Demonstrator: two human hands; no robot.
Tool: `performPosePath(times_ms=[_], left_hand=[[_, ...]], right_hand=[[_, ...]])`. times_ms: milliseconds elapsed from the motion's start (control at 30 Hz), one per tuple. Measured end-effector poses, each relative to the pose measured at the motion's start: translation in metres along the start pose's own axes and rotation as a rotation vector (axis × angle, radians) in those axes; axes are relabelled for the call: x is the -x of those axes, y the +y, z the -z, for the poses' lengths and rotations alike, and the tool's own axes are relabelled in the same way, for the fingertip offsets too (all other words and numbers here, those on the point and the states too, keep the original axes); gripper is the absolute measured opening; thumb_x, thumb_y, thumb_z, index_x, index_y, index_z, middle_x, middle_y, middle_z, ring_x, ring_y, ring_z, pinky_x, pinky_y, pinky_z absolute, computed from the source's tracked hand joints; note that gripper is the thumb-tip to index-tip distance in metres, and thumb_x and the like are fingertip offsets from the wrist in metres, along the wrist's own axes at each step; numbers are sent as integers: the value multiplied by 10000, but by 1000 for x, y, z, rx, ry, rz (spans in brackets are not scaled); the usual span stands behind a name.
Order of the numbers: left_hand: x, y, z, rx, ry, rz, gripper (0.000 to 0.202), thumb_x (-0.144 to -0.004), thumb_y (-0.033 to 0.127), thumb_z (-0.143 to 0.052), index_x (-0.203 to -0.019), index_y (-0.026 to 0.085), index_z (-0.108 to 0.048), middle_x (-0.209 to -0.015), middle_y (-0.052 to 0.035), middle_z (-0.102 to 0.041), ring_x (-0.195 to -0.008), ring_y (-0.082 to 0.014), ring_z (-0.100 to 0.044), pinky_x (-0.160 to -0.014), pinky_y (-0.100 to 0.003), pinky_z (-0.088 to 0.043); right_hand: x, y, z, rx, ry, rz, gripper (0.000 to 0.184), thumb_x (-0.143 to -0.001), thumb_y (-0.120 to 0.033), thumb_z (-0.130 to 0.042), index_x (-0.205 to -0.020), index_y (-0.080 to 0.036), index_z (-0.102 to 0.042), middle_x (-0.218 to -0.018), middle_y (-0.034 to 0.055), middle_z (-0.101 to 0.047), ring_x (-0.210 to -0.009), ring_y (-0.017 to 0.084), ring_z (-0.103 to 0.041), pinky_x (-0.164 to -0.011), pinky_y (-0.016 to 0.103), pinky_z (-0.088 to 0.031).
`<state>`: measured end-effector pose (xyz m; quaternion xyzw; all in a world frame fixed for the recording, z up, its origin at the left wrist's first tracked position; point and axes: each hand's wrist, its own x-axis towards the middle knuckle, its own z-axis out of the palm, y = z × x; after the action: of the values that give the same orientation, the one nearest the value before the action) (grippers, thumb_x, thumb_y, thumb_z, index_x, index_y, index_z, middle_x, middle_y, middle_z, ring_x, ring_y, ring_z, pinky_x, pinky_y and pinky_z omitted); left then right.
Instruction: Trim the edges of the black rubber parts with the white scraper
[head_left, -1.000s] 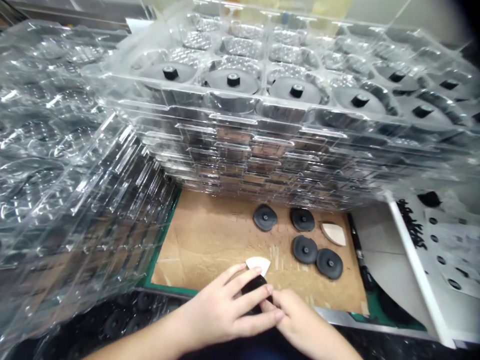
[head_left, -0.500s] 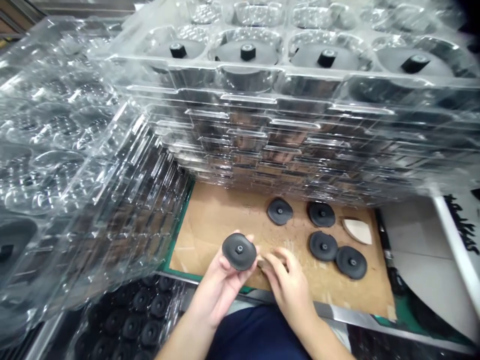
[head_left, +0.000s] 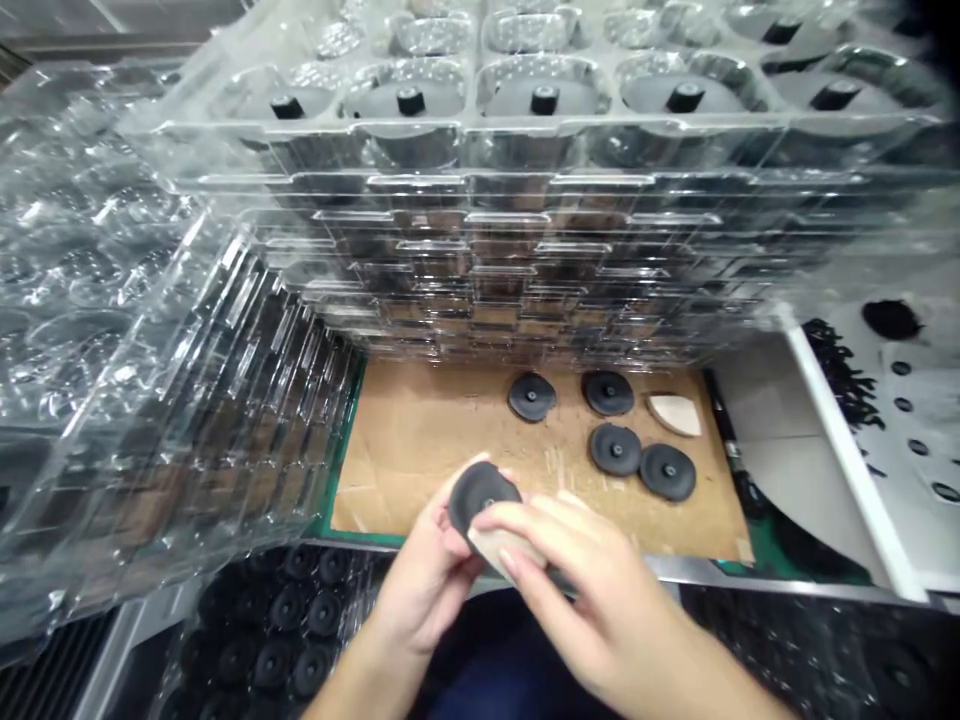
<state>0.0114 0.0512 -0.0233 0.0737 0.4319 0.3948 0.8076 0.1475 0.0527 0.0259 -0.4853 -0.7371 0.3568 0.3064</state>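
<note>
L hand (head_left: pixel 427 570) grasps blk disc (head_left: pixel 472 488) over near edge of cardboard (head_left: pixel 420 430); R hand (head_left: pixel 585 565) pinches pale wedge (head_left: pixel 496 548) against disc's 5 o'clock side. Ref. held disc: four loose discs (head_left: pixel 630 455) on cardboard, 1 to 3 o'clock; second wedge (head_left: pixel 675 413), approx. 2; clear tray stack (head_left: pixel 502 220), 12; addl. stack (head_left: pixel 172 400), approx. 10.

A clear tray stack (head_left: pixel 480 245) lines the far edge of the cardboard (head_left: pixel 420 430), another stack (head_left: pixel 172 400) its left; beyond the right edge runs a white bar (head_left: pixel 846 450).
</note>
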Motion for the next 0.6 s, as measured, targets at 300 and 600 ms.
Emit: performPosePath(times_ms=[300,600], left_hand=[[13,8,-13,-15,-115,-59,609,-431,323,-888,-1012,263,-715,-981,-12,-730,-857,-183,-684,-819,-243,-534],[20,8,-16,-27,-166,8,531,-441,319,-879,-949,254,-741,-956,-12,-737,-897,-159,-669,-839,-201,-503]], right_hand=[[12,-8,-1,-29,130,132,223,-883,-102,-437,-1039,-139,-592,-853,51,-687,-744,155,-598,-710,298,-463],[24,-10,10,21,81,148,210,-883,-95,-440,-1018,-146,-592,-821,28,-679,-699,142,-586,-672,279,-419]])
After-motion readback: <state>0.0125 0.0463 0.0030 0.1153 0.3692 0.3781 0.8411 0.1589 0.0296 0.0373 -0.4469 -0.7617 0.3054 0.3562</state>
